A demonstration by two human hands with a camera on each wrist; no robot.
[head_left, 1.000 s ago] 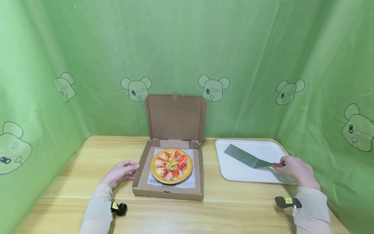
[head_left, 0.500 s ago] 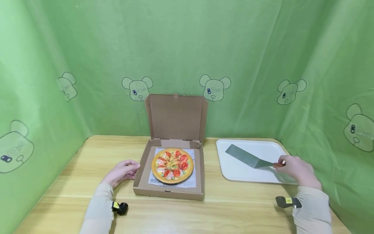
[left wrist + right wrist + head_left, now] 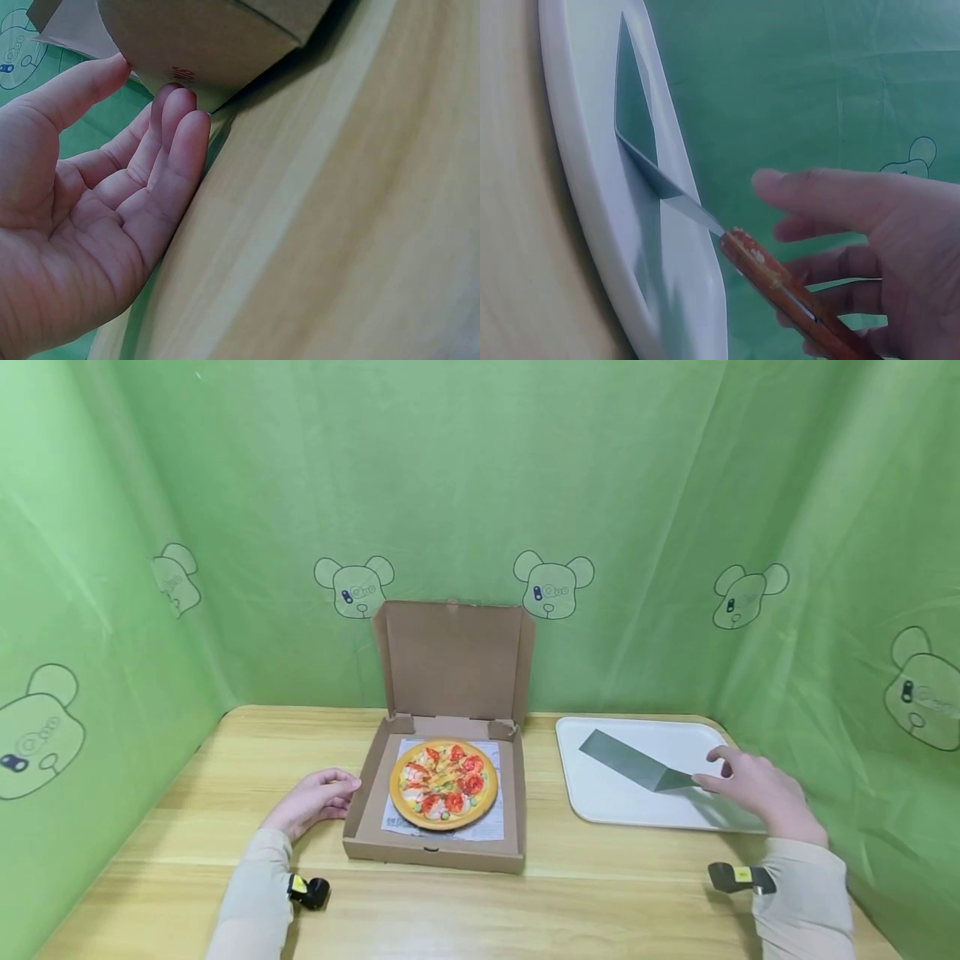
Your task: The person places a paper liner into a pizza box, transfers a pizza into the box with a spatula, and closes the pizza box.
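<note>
An open cardboard pizza box (image 3: pixel 480 860) holds a pizza (image 3: pixel 444 785) on printed paper. My left hand (image 3: pixel 311 802) is at the box's left wall; in the left wrist view its thumb and fingertips touch the cardboard (image 3: pixel 202 45), fingers loosely bent. On the right, a metal spatula (image 3: pixel 622 760) lies with its blade over a white tray (image 3: pixel 592 810). My right hand (image 3: pixel 761 789) is over the handle end, thumb and fingers spread apart. The right wrist view has the red-brown wooden handle (image 3: pixel 772 289) in front of the loose fingers, with the thumb off it.
The box lid (image 3: pixel 453 660) stands upright at the back. Green curtains (image 3: pixel 637 485) with bear drawings enclose the wooden table (image 3: pixel 600 902) at the back and both sides. Each wrist carries a black camera (image 3: pixel 309 892).
My right hand has loosened from the spatula handle; its thumb and fingers have spread. The spatula has stayed in place. My left hand, the box and the pizza look unmoved.
</note>
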